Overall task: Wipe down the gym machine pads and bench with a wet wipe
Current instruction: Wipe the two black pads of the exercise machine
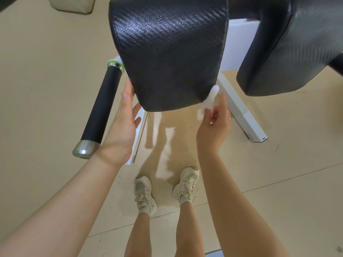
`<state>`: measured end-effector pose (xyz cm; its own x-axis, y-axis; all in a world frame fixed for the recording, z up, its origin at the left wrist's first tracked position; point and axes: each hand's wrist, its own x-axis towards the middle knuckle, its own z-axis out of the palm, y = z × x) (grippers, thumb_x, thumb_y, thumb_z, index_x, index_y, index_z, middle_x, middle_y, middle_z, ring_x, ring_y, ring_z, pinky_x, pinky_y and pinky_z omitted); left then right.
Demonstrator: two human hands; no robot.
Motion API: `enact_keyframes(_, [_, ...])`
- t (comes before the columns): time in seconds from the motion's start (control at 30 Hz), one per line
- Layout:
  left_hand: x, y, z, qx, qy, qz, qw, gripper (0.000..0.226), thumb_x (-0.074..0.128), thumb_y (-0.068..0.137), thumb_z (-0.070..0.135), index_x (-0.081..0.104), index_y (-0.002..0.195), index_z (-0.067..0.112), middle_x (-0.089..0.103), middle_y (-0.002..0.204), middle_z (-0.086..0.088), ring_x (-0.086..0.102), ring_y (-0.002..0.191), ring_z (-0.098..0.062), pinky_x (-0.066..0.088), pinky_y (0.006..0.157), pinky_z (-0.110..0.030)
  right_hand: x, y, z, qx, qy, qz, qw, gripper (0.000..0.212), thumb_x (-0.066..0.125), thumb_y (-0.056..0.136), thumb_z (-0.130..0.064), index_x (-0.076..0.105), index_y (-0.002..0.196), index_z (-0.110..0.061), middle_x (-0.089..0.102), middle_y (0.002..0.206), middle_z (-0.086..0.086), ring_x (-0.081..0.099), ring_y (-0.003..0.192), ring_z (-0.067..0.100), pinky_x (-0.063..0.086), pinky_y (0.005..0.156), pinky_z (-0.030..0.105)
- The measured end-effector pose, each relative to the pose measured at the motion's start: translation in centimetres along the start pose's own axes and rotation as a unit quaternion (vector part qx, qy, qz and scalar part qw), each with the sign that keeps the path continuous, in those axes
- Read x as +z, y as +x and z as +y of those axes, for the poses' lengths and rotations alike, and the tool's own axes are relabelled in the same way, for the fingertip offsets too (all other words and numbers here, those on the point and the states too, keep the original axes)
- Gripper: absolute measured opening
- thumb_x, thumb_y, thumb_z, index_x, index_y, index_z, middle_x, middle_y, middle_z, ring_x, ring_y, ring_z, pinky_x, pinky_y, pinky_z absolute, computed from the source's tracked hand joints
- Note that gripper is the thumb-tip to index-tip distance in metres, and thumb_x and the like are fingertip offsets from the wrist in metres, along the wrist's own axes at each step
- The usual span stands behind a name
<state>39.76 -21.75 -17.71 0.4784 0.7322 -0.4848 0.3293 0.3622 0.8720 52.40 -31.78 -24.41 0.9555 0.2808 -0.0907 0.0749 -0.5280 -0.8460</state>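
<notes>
Fingertips [208,111] of the right hand [213,127] pinched a bunched white wipe [209,98], which pressed against the near right corner of the pad [167,52]; the thumb stood up beside the wipe and a thin ring showed on one finger. Fingers of the left hand [123,117] were spread and loose, grasping nothing, the palm laid flat against the near left edge of the pad. Both bare forearms reached up to the pad from the near side. The pad was black with a woven texture, and its upper face gleamed as if damp. Just left of the pad ran a black roller [102,106] with a silver end cap and a green ring. Right of the pad, apart from it, hung a second pad [289,43], also black. Under the pad, white frame bars [241,115] splayed over the tan floor [46,71], one toward each side. Nearer than the pad, two pale sneakers [144,193] stood on the floor, where a glossy patch reflected the legs.
</notes>
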Motion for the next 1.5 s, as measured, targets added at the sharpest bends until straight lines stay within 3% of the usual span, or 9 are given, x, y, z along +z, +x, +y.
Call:
enact_keyframes(0.3, [1.3, -1.3, 3.1, -0.021, 0.005, 0.027, 0.999, 0.036, 0.013, 0.098, 0.05, 0.035, 0.124, 0.062, 0.055, 0.106, 0.042, 0.05, 0.108, 0.015, 0.036, 0.095, -0.022, 1.2, -5.5, -3.5, -0.119, -0.035, -0.31, 0.943, 0.038, 0.047, 0.089, 0.0, 0.06, 0.122, -0.014, 0.055, 0.09, 0.009, 0.051, 0.07, 0.021, 0.04, 0.063, 0.023])
enact_keyframes(0.37, [1.6, -2.0, 4.7, -0.039, -0.007, 0.052, 0.998, 0.035, 0.013, 0.099, 0.047, 0.044, 0.107, 0.06, 0.06, 0.093, 0.038, 0.053, 0.097, 0.017, 0.036, 0.094, -0.021, -0.6, -4.9, -4.6, -0.043, -0.002, -0.326, 0.944, 0.031, 0.049, 0.086, 0.0, 0.067, 0.107, -0.014, 0.053, 0.081, 0.001, 0.046, 0.065, 0.014, 0.037, 0.061, 0.02])
enact_keyframes(0.47, [1.9, -2.9, 7.4, -0.073, -0.056, 0.113, 0.989, 0.042, 0.016, 0.1, 0.043, 0.044, 0.13, 0.037, 0.049, 0.123, 0.017, 0.045, 0.118, -0.004, 0.03, 0.106, -0.029, -4.5, -2.4, -7.7, 0.133, 0.121, -0.325, 0.928, 0.026, 0.052, 0.086, -0.003, 0.065, 0.094, -0.023, 0.056, 0.074, -0.005, 0.052, 0.067, 0.009, 0.043, 0.065, 0.02])
enact_keyframes(0.83, [1.1, -2.0, 12.5, -0.006, -0.109, 0.173, 0.979, 0.032, 0.024, 0.101, 0.037, 0.046, 0.125, 0.032, 0.045, 0.113, 0.016, 0.043, 0.11, -0.003, 0.029, 0.094, -0.02, -9.8, 5.5, -18.7, 0.24, 0.252, -0.539, 0.767, 0.035, 0.028, 0.086, 0.006, 0.059, 0.097, -0.005, 0.066, 0.079, 0.007, 0.065, 0.068, 0.014, 0.052, 0.057, 0.02])
enact_keyframes(0.97, [-0.9, 0.0, 13.1, 0.009, -0.132, 0.168, 0.977, 0.033, 0.029, 0.1, 0.028, 0.057, 0.083, 0.027, 0.056, 0.084, 0.017, 0.055, 0.071, 0.007, 0.041, 0.059, -0.001, -6.2, 5.7, -22.2, 0.325, 0.296, -0.576, 0.689, 0.033, 0.039, 0.073, -0.001, 0.069, 0.087, -0.003, 0.066, 0.082, 0.009, 0.065, 0.071, 0.019, 0.054, 0.06, 0.025])
enact_keyframes(1.1, [-2.1, 2.3, 12.5, -0.007, -0.13, 0.173, 0.976, 0.027, 0.037, 0.097, 0.019, 0.062, 0.087, 0.018, 0.059, 0.084, 0.005, 0.056, 0.076, -0.007, 0.045, 0.081, -0.028, -1.5, 6.0, -25.3, 0.329, 0.28, -0.598, 0.675, 0.023, 0.05, 0.077, -0.006, 0.063, 0.096, -0.001, 0.065, 0.084, 0.009, 0.064, 0.072, 0.017, 0.054, 0.059, 0.023])
enact_keyframes(1.23, [-3.5, 4.3, 12.2, -0.043, -0.087, 0.148, 0.984, 0.022, 0.043, 0.096, 0.024, 0.059, 0.082, 0.019, 0.056, 0.081, 0.002, 0.05, 0.077, -0.013, 0.04, 0.077, -0.03, 4.2, 7.2, -27.5, 0.222, 0.174, -0.616, 0.736, 0.015, 0.041, 0.089, 0.0, 0.055, 0.095, -0.002, 0.058, 0.083, 0.009, 0.056, 0.081, 0.021, 0.048, 0.082, 0.031])
enact_keyframes(1.33, [-4.6, 5.6, 12.7, -0.034, 0.048, 0.086, 0.995, 0.028, 0.042, 0.094, 0.026, 0.056, 0.077, 0.01, 0.058, 0.078, -0.005, 0.049, 0.073, -0.016, 0.037, 0.073, -0.031, 7.3, 9.5, -28.6, -0.037, -0.008, -0.546, 0.837, 0.019, 0.047, 0.089, 0.002, 0.061, 0.094, -0.01, 0.064, 0.071, -0.008, 0.058, 0.069, 0.007, 0.047, 0.069, 0.017])
enact_keyframes(1.5, [-5.4, 7.3, 12.9, -0.071, 0.078, 0.04, 0.994, 0.037, 0.051, 0.091, 0.035, 0.056, 0.124, 0.021, 0.061, 0.117, 0.004, 0.057, 0.104, -0.016, 0.039, 0.084, -0.023, 11.8, 12.6, -28.2, -0.424, -0.266, -0.519, 0.693, 0.029, 0.049, 0.089, 0.0, 0.069, 0.108, -0.012, 0.068, 0.112, 0.002, 0.059, 0.103, 0.013, 0.036, 0.081, 0.006])
